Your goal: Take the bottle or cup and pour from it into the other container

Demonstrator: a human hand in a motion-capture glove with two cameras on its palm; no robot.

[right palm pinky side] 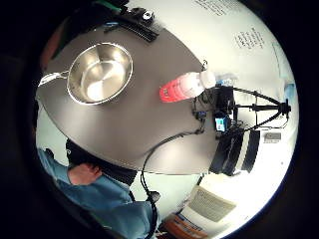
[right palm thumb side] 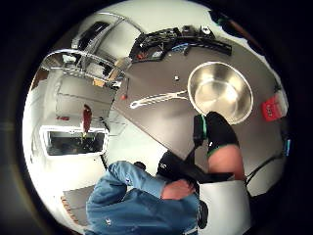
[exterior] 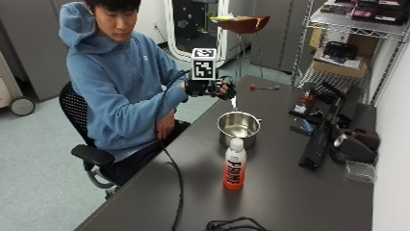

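A clear bottle (exterior: 234,166) with red liquid and a white cap stands upright on the dark table (exterior: 282,192), nearer the front. Behind it sits an empty steel pot (exterior: 239,126) with a long handle. My gloved right hand (exterior: 216,89) hovers in the air above the table's left edge, just behind and left of the pot, holding nothing, fingers relaxed. From the palm, the little finger side view looks down on the pot (right palm pinky side: 99,73) and the bottle (right palm pinky side: 184,87). In the thumb side view, the thumb (right palm thumb side: 219,133) shows beside the pot (right palm thumb side: 220,90).
Black equipment and tools (exterior: 320,137) line the table's right side. A black cable (exterior: 174,183) runs along the left edge to the front. The person's bare left hand (exterior: 165,130) rests in the lap. A wire shelf (exterior: 359,29) stands behind the table.
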